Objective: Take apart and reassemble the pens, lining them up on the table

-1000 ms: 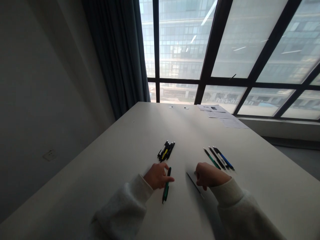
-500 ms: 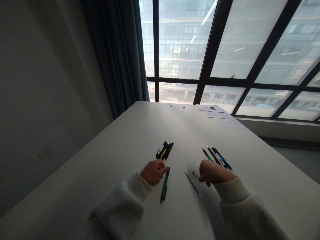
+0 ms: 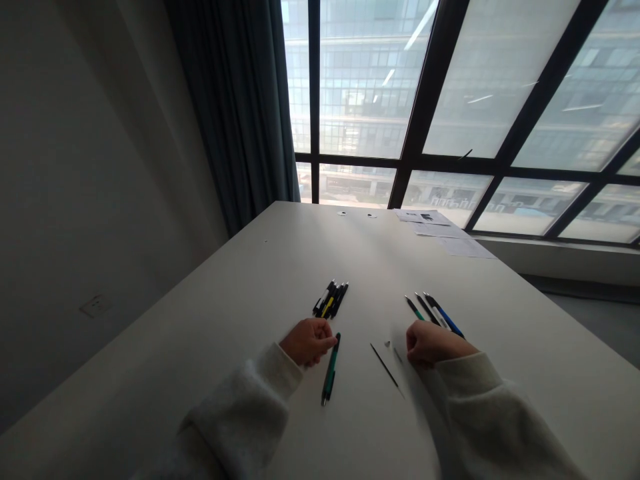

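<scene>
On the white table, my left hand (image 3: 309,341) is closed, its thumb and finger pinched beside the top end of a green pen (image 3: 331,371); whatever it may hold is too small to make out. My right hand (image 3: 436,344) is curled in a fist, and its fingertips are hidden. Between the hands lie a thin dark refill (image 3: 384,365), a tiny spring-like piece (image 3: 398,356) and a small tip (image 3: 387,344). Past my right hand are a green pen (image 3: 414,307) and a blue pen (image 3: 451,323) among several pens.
A bunch of black pens (image 3: 337,301), one with yellow, lies beyond my left hand. Papers (image 3: 435,224) rest at the far right edge of the table. Two small white pieces (image 3: 342,214) are near its far edge, before the window and a dark curtain (image 3: 240,120).
My right hand has moved slightly right, away from the small parts, uncovering the spring-like piece. My left hand has barely moved.
</scene>
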The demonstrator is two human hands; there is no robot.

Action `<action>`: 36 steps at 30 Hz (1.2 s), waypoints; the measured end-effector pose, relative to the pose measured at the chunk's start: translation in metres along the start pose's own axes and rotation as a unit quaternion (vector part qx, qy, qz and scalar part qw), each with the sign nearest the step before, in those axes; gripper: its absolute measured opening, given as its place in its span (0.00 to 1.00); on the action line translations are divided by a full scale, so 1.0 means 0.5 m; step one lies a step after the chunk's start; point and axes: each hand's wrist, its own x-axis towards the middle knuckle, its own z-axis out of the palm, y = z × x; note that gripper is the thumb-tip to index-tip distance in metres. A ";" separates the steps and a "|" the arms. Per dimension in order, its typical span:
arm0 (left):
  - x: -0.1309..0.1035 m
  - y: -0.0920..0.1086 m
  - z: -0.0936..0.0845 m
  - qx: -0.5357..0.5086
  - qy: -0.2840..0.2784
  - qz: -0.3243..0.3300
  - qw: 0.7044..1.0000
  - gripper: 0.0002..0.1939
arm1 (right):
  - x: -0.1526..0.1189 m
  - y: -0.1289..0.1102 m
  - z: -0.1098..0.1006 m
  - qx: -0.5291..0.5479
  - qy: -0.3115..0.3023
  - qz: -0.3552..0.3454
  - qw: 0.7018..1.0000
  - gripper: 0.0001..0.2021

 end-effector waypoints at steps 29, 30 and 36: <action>-0.007 0.026 0.019 0.156 0.035 0.000 0.987 0.18 | -0.067 -0.106 0.034 -0.056 -0.013 -0.102 0.993 0.09; -0.007 0.028 0.019 0.163 0.037 0.010 0.986 0.16 | -0.068 -0.111 0.041 -0.070 -0.006 -0.104 0.992 0.11; -0.004 0.018 0.020 0.028 -0.003 0.015 0.999 0.17 | -0.057 -0.106 0.071 -0.037 0.044 -0.132 0.990 0.16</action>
